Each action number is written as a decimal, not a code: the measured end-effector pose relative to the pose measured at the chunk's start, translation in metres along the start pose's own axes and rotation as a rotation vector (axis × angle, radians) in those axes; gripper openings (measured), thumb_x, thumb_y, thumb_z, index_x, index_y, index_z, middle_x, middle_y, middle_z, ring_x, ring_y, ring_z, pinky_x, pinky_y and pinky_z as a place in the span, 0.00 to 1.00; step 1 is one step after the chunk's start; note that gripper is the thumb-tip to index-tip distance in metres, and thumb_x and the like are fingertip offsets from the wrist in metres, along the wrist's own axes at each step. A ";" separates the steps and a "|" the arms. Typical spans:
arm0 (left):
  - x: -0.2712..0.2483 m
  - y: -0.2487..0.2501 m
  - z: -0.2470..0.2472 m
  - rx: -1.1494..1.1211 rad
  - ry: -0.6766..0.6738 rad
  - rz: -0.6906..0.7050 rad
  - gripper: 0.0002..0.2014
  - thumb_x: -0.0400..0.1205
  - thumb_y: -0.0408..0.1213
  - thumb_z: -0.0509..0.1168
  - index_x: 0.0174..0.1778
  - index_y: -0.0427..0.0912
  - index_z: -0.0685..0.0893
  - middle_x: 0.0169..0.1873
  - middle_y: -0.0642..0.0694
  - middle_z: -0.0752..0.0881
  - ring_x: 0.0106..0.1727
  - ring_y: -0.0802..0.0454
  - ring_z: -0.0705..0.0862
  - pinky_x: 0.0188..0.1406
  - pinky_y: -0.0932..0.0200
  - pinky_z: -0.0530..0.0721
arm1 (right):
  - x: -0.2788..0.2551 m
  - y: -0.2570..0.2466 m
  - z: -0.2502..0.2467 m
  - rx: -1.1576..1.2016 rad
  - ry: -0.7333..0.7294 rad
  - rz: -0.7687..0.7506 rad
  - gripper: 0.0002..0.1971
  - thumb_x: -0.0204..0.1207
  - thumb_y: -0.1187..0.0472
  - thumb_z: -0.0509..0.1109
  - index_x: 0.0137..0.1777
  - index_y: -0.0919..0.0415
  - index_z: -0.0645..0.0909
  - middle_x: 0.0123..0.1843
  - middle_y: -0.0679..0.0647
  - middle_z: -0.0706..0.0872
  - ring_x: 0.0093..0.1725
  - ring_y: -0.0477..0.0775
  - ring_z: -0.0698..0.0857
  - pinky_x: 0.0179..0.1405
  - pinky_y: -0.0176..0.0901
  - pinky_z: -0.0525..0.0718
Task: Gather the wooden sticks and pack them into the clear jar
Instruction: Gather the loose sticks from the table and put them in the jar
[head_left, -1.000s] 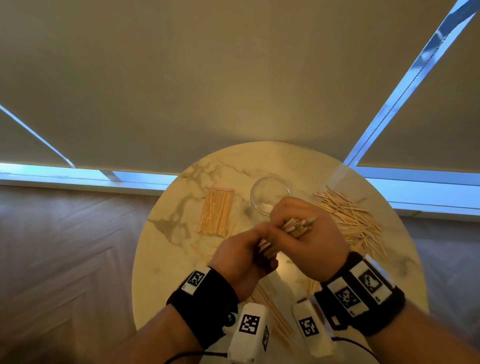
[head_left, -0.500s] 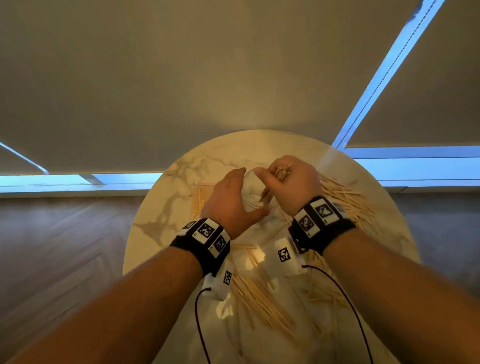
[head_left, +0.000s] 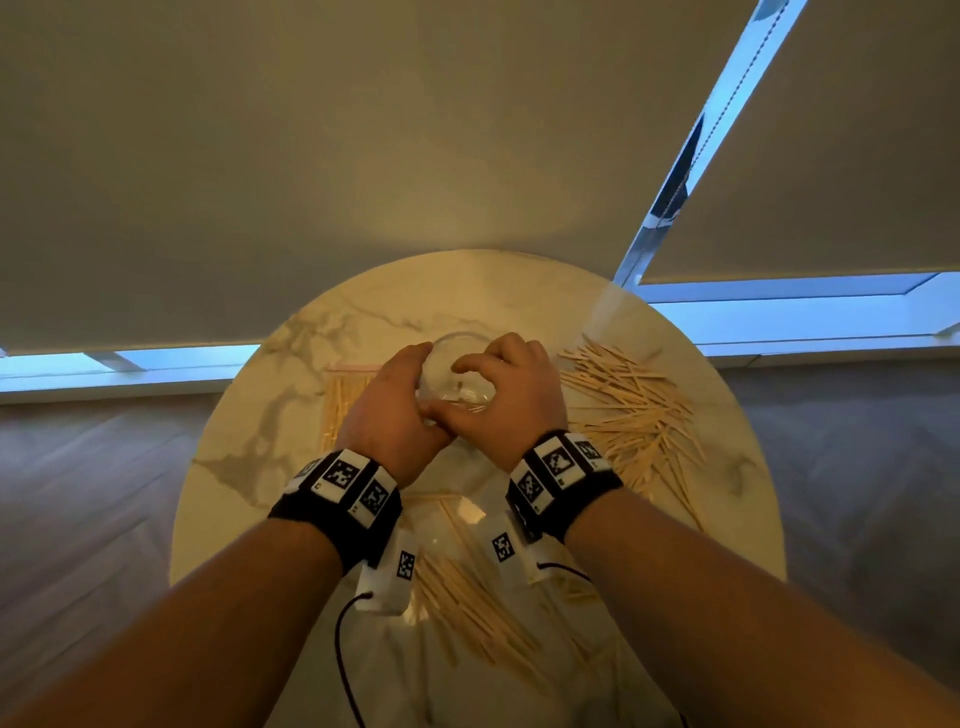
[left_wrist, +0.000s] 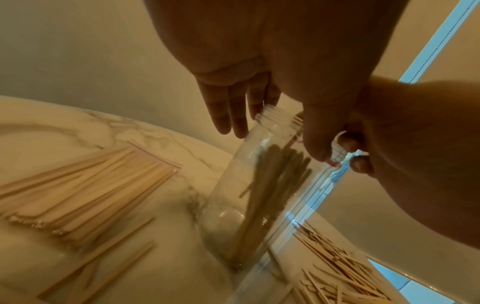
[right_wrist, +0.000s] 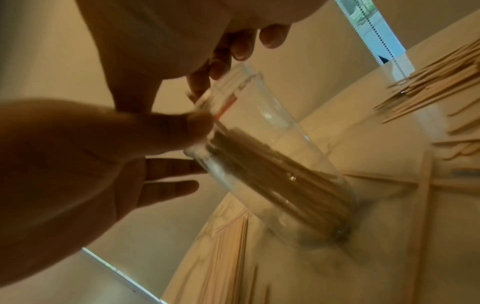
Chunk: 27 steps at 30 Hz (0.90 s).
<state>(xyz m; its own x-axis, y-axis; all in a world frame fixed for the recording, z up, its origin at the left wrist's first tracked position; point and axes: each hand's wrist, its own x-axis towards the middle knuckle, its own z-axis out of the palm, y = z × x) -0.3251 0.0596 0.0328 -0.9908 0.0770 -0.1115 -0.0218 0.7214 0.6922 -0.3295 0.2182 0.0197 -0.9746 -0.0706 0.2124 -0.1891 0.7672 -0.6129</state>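
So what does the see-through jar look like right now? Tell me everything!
The jar is clear, like glass or plastic, tall and round, with screw ridges around its open mouth and no lid on. It stands on the marble table, between the two hands. A bunch of wooden sticks leans inside it, reaching almost to the mouth. The left hand has straight fingers by the rim, and the right hand is curled over the mouth, its thumb against the rim.

clear jar (left_wrist: 262, 185) upright on table, wooden sticks (left_wrist: 270, 197) bundled inside
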 end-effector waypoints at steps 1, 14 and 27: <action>-0.002 0.001 0.001 -0.036 0.013 0.004 0.39 0.73 0.42 0.80 0.81 0.49 0.73 0.74 0.50 0.82 0.71 0.48 0.83 0.59 0.59 0.77 | -0.004 0.004 -0.006 0.034 -0.015 0.005 0.33 0.59 0.22 0.72 0.55 0.45 0.91 0.48 0.43 0.76 0.54 0.52 0.77 0.55 0.50 0.79; -0.097 -0.004 0.068 0.092 -0.129 -0.095 0.17 0.77 0.51 0.75 0.59 0.61 0.79 0.52 0.64 0.79 0.54 0.63 0.80 0.55 0.62 0.82 | 0.017 0.197 -0.074 -0.335 -0.333 0.443 0.31 0.76 0.49 0.76 0.79 0.53 0.75 0.80 0.57 0.74 0.77 0.65 0.74 0.76 0.57 0.76; -0.097 0.017 0.125 0.186 -0.380 -0.070 0.19 0.79 0.58 0.68 0.65 0.62 0.78 0.66 0.65 0.76 0.68 0.61 0.77 0.65 0.63 0.77 | 0.021 0.220 -0.044 -0.567 -0.489 0.164 0.17 0.83 0.58 0.63 0.70 0.55 0.79 0.65 0.57 0.83 0.64 0.62 0.79 0.63 0.57 0.82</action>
<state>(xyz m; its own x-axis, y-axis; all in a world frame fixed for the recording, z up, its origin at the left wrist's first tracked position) -0.2132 0.1502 -0.0334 -0.8673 0.2468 -0.4324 -0.0281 0.8428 0.5374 -0.3863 0.4131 -0.0773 -0.9520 -0.1000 -0.2894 -0.0754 0.9926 -0.0951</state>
